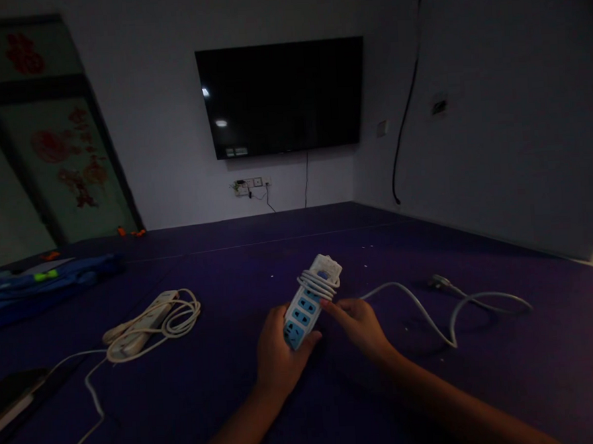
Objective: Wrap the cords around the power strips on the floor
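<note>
A white power strip (300,313) with blue socket faces is gripped near its lower end by my left hand (278,355), tilted with its far end up and to the right. Several turns of its white cord (319,284) wrap around the strip's upper part. My right hand (360,324) is closed beside the strip, thumb and finger pinched on the cord just under the wraps. From that hand the cord runs right across the purple surface, loops once, and ends at a plug (439,281).
Another power strip (147,326) with a loosely coiled cord lies to the left. Blue cloth (75,273) and a dark flat object (15,396) are farther left. A television (284,97) hangs on the far wall above wall sockets (252,183). A black cable (405,117) dangles at the right.
</note>
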Motion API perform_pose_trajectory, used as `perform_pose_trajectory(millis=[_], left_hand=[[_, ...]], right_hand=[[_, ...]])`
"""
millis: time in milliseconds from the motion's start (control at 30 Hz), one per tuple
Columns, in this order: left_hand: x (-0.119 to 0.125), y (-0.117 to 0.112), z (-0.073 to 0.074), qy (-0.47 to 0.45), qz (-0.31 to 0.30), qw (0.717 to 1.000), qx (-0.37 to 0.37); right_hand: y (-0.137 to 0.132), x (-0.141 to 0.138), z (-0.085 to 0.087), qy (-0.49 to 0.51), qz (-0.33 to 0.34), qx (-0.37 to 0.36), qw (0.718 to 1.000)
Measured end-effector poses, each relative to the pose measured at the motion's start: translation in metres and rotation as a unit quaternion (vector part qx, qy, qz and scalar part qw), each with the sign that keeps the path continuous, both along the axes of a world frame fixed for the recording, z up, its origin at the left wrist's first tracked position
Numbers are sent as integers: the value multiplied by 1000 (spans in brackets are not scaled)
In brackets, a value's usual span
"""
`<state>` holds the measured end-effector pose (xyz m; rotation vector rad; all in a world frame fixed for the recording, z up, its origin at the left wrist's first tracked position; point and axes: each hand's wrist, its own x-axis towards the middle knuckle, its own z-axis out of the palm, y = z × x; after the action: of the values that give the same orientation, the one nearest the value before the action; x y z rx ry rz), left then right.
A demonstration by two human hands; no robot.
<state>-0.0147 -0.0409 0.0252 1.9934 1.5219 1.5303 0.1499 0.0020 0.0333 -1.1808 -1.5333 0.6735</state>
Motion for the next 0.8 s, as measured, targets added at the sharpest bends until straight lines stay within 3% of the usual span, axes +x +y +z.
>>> perform_pose_trajectory(millis=[100,233,300,367,433,633,800], left_hand=[[6,-1,-4,-156,-91,979,-93],[10,-2,-7,-372,-190,883,-212],[10,-3,-5,-424,-226,835,-269],[9,-4,-4,-435,-256,805,-313],[8,-5,-3,-435,-269,795,-326],[8,-13,2,-417,-314,808,-274],[8,-21,5,-423,-376,783,-259]], right_hand=[[4,5,2,21,-20,-22,999],[5,8,3,34,-15,-39,999],[3,6,2,31,-2,-34,999],[0,4,2,29,15,-25,999],[-4,2,1,28,37,-19,999],[-11,5,4,44,90,7,995],[-13,8,10,63,109,33,991]])
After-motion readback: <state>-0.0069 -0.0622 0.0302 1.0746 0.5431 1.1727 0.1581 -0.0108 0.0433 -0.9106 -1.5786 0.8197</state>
